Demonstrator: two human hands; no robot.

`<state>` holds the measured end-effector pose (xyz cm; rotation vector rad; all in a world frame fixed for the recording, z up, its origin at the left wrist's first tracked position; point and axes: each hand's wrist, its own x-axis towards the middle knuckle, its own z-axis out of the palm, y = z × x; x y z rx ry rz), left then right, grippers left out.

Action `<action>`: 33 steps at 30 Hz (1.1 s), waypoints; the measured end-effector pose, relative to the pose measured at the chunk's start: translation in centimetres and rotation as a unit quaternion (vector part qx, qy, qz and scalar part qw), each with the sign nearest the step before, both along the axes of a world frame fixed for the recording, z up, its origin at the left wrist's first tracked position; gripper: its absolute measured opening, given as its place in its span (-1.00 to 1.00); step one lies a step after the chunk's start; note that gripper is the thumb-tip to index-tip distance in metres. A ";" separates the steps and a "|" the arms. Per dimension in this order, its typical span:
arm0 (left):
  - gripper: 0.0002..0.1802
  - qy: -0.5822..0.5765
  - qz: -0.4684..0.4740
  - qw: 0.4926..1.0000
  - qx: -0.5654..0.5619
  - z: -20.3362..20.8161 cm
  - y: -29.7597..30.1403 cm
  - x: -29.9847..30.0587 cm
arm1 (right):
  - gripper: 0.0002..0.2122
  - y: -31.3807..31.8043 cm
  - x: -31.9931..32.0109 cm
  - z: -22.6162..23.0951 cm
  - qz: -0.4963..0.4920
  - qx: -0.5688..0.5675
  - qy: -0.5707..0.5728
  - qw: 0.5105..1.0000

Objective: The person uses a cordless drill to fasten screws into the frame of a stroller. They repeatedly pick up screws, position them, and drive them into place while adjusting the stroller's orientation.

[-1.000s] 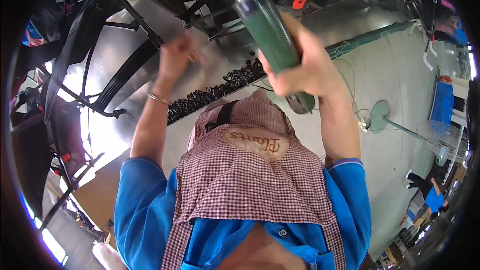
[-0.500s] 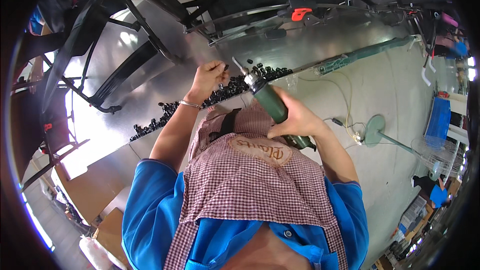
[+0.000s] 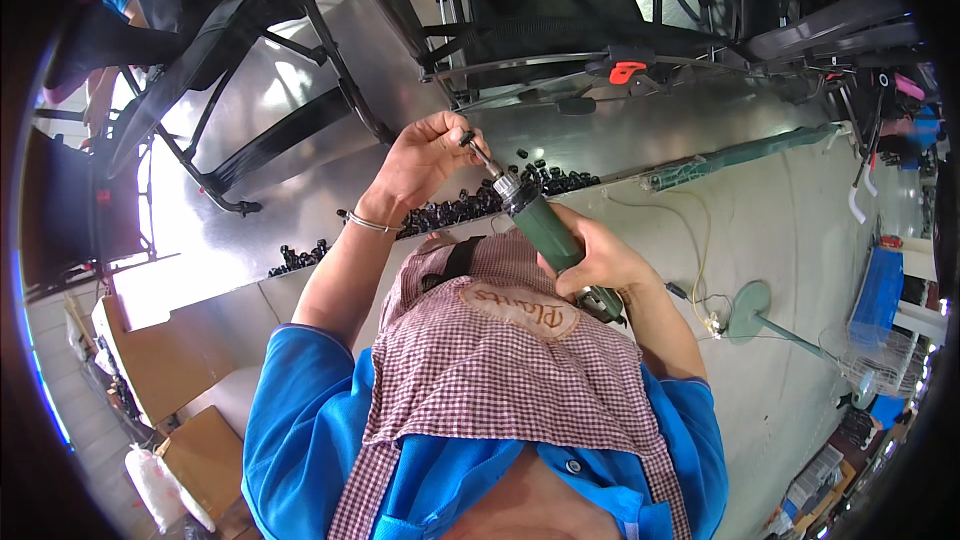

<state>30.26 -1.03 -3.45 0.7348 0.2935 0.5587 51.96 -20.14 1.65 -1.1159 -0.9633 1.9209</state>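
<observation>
My right hand [image 3: 600, 257] is wrapped round the green body of an electric screwdriver [image 3: 546, 230], its metal bit slanting up and to the left. A small black plastic part [image 3: 466, 139] is pinched between the thumb and fingers of my left hand [image 3: 431, 157]. The bit's tip meets that part; whether it sits inside it I cannot tell. Just below both hands, many more small black parts [image 3: 455, 212] lie in a long heap along the near edge of the shiny metal table [image 3: 330, 190].
Black folding frames with dark fabric [image 3: 560, 0] stand across the table's far side, one with a red lever [image 3: 627, 72]. A green rail [image 3: 720, 161] continues the table edge to the right. On the floor at right is a fan [image 3: 750, 310]; cardboard boxes [image 3: 165, 360] stand at left.
My left hand has turned and come right, bringing the small black part onto the screwdriver's tip. The screwdriver has shifted slightly. The view has tilted, so the frames appear lower.
</observation>
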 end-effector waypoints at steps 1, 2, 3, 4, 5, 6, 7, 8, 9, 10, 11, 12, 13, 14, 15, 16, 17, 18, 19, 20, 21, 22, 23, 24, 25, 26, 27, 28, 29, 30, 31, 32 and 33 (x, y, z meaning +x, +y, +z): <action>-0.92 0.001 0.003 1.000 0.014 0.5 0.0 0.0 | -0.08 -0.1 0.1 0.5 -0.003 -0.048 0.064 0.997; -0.92 0.002 0.006 1.000 0.028 1.1 -0.1 0.0 | -0.06 -0.1 0.2 0.7 0.009 -0.045 0.063 0.997; -0.91 0.045 0.022 0.997 0.053 1.8 -0.1 0.3 | -0.04 -0.1 0.5 0.8 0.018 -0.042 0.063 0.997; -0.91 0.089 0.038 0.992 0.078 2.6 -0.2 0.5 | -0.02 -0.1 0.7 1.0 0.026 -0.039 0.063 0.997; -0.90 0.131 0.053 0.985 0.103 3.5 -0.4 0.8 | -0.03 -0.3 0.5 1.2 0.000 0.005 0.016 1.000; -0.89 0.157 0.055 0.982 0.091 4.6 -0.6 1.2 | -0.04 -0.6 0.0 1.3 -0.029 0.049 -0.031 0.998; -0.88 0.178 0.054 0.979 0.084 6.1 -0.8 1.8 | -0.05 -0.8 -0.2 1.7 -0.063 0.097 -0.082 0.990; -0.87 0.199 0.052 0.976 0.078 7.3 -1.1 2.4 | -0.01 -1.4 -0.2 1.5 -0.071 0.118 -0.116 0.984; -0.87 0.171 0.050 0.982 0.067 8.2 -1.4 2.7 | 0.01 -1.6 0.2 2.0 -0.067 0.156 -0.146 0.975; -0.87 0.116 0.040 0.990 0.075 9.4 -1.9 3.3 | 0.03 -1.8 0.9 2.2 -0.076 0.180 -0.152 0.969; -0.82 0.089 0.022 0.991 0.098 10.7 -2.0 3.9 | 0.05 -2.2 1.6 2.6 -0.084 0.206 -0.158 0.962; -0.76 0.067 0.006 0.991 0.116 11.9 -2.2 4.9 | 0.07 -2.5 2.3 3.0 -0.092 0.231 -0.164 0.955; -0.68 0.073 0.009 0.983 0.166 14.0 -2.4 6.5 | 0.08 -2.9 3.1 3.4 -0.109 0.233 -0.143 0.956; -0.59 0.078 0.014 0.973 0.217 15.9 -2.5 8.2 | 0.08 -3.4 4.0 3.6 -0.125 0.235 -0.121 0.956; -0.47 0.092 0.033 0.949 0.300 16.9 -1.9 9.9 | 0.10 -3.8 4.9 3.7 -0.148 0.242 -0.102 0.954; -0.48 0.098 0.028 0.929 0.355 18.3 -1.1 11.8 | 0.10 -4.2 5.7 3.9 -0.171 0.238 -0.078 0.953; -0.48 0.129 0.018 0.910 0.394 19.7 -0.4 14.4 | 0.10 -4.6 6.6 4.0 -0.194 0.234 -0.054 0.951; -0.47 0.159 0.007 0.887 0.434 20.7 0.4 17.4 | 0.11 -5.0 7.5 4.0 -0.219 0.231 -0.029 0.948; -0.45 0.184 0.000 0.864 0.469 21.3 1.4 20.1 | 0.10 -5.3 8.1 3.7 -0.228 0.237 -0.030 0.944; -0.42 0.209 -0.005 0.839 0.502 21.5 2.6 22.7 | 0.09 -5.5 8.5 3.6 -0.236 0.231 -0.024 0.943; -0.36 0.238 0.012 0.821 0.519 21.6 3.5 24.9 | 0.09 -5.6 8.6 3.7 -0.240 0.226 -0.018 0.944; -0.29 0.265 0.027 0.801 0.535 21.4 4.5 27.0 | 0.08 -5.6 8.7 3.7 -0.245 0.219 -0.011 0.944; -0.26 0.306 0.043 0.765 0.565 21.1 5.7 29.2 | 0.07 -5.6 9.0 4.0 -0.239 0.213 -0.007 0.947; -0.23 0.349 0.064 0.725 0.591 20.9 6.7 30.6 | 0.07 -5.7 9.2 3.9 -0.233 0.218 -0.013 0.948; -0.20 0.388 0.080 0.682 0.615 20.3 7.4 32.1 | 0.08 -5.8 9.4 3.5 -0.232 0.220 -0.019 0.947; -0.19 0.387 0.070 0.696 0.600 19.9 7.8 32.9 | 0.09 -6.0 9.7 3.2 -0.231 0.222 -0.026 0.947; -0.18 0.384 0.058 0.711 0.586 19.5 8.3 33.8 | 0.11 -6.3 10.1 3.1 -0.231 0.212 -0.034 0.949; -0.18 0.382 0.046 0.726 0.570 19.1 8.6 34.3 | 0.11 -6.5 10.5 2.9 -0.237 0.214 -0.030 0.947; -0.23 0.395 0.065 0.711 0.578 18.7 8.7 34.6 | 0.12 -6.6 10.8 2.7 -0.242 0.216 -0.026 0.946; -0.27 0.390 0.124 0.651 0.640 17.5 9.3 34.4 | 0.12 -6.8 11.1 2.5 -0.245 0.217 -0.022 0.945; -0.31 0.378 0.181 0.583 0.696 16.2 9.9 34.2 | 0.12 -6.9 11.4 2.3 -0.253 0.219 -0.022 0.942; -0.34 0.362 0.236 0.509 0.745 15.2 10.4 34.1 | 0.11 -7.1 11.8 2.1 -0.261 0.221 -0.021 0.940; -0.54 0.310 0.290 0.458 0.781 15.5 8.5 34.4 | 0.10 -7.1 12.2 1.8 -0.272 0.223 -0.021 0.936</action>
